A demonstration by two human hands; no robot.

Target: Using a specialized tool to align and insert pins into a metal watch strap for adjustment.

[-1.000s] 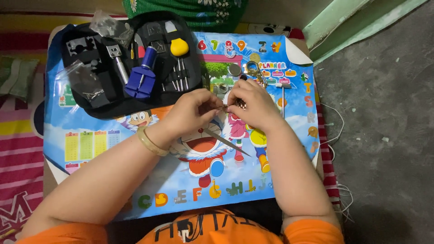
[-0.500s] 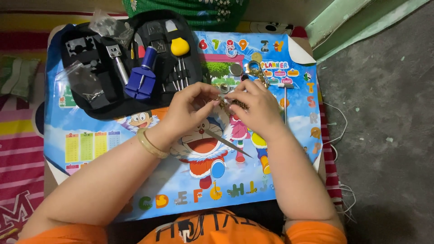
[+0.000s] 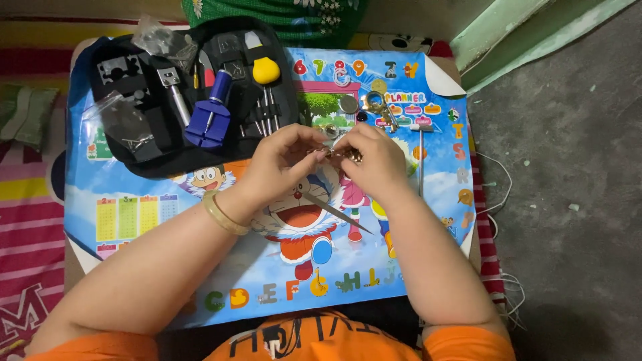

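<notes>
Pinching a small metal watch part point(image 3: 348, 155) between both sets of fingertips, my left hand point(image 3: 281, 164) closes from nine o'clock, right hand point(image 3: 376, 160) from three; tweezers point(image 3: 334, 211) lie at six.

Small metal piece point(image 3: 340, 155): mostly covered by fingertips of left hand point(image 3: 281, 164) and right hand point(image 3: 378, 160); kind cannot be told.
Tweezers point(image 3: 338, 212): upper end hidden under left hand.
Green cloth point(image 3: 281, 12): cut off by top edge.
</notes>
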